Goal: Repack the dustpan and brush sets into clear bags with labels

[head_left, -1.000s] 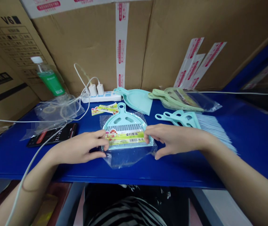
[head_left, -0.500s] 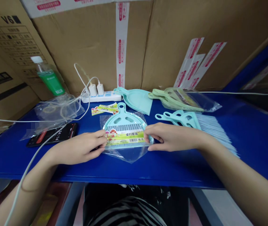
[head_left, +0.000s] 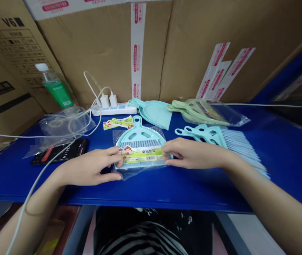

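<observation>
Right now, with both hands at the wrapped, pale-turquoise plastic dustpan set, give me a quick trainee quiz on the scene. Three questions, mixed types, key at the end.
1. Multiple choice: what lies between the left hand and the right hand?
A) A black rectangular phone
B) A pale-turquoise plastic dustpan-and-brush set in clear film
C) A clear bottle of green liquid

2. True or false: in the picture, the olive-green plastic dustpan in a clear bag lies left of the long white power strip.

3. Count: how many small white plug-in chargers sit in that strip?

Key: 1. B. 2. False; it lies to the right. 3. Two.
</observation>
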A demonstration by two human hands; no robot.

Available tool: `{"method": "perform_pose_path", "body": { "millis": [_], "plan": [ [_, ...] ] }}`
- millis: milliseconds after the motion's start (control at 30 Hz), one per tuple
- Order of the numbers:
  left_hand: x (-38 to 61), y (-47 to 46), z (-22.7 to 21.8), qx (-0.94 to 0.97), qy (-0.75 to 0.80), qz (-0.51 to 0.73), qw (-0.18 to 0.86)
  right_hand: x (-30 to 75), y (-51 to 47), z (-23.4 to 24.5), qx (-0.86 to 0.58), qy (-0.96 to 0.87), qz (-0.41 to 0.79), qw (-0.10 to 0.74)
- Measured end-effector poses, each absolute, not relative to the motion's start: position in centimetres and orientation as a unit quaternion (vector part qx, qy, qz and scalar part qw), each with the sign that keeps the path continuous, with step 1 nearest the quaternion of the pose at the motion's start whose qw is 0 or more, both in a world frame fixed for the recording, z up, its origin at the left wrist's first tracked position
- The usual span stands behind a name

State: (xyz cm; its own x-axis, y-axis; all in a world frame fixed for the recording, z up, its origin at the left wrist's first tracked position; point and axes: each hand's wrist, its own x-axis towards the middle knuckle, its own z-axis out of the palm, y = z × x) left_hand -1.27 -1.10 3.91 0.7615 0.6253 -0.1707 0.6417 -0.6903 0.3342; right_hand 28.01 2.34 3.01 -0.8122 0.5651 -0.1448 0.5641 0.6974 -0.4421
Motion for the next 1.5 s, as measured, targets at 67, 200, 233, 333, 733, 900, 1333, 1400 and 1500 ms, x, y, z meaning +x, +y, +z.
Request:
{"method": "perform_pose_path", "body": {
  "millis": [67,200,233,333,733,900,1333,1400,1500],
  "plan": [
    [-1.4,-1.0,3.8,0.921,0.341,-0.02,0.189,27.9,2.3,3.0,-0.305,-0.923,0.236,0.003],
    [-1.4,-0.9,3.7,0.92,0.341,-0.014,0.19,27.8,2.3,3.1,-0.3,-0.923,0.24,0.004],
    [-1.3,-0.8,3.7,0.921,0.342,-0.011,0.188,27.7,2.3,3.1,-0.299,-0.923,0.241,0.005],
    [-1.1,-0.8,3.6,0.923,0.346,-0.004,0.168,27.6,2.2,3.2,-0.301,-0.923,0.238,0.007],
    [-0.6,-0.8,2.8,0.928,0.365,0.008,0.068,27.5,2.2,3.0,-0.317,-0.921,0.228,0.011],
    [-0.3,-0.7,3.1,0.929,0.367,-0.001,0.05,27.4,2.1,3.2,-0.321,-0.919,0.229,0.013],
    [-0.5,-0.7,2.8,0.928,0.365,0.012,0.07,27.6,2.3,3.0,-0.32,-0.914,0.248,0.035],
    [-0.5,-0.7,2.8,0.928,0.368,0.01,0.065,27.6,2.3,3.0,-0.318,-0.913,0.252,0.036],
    [-0.5,-0.6,2.8,0.928,0.368,0.008,0.057,27.5,2.3,3.0,-0.317,-0.914,0.252,0.034]
  ]
}}
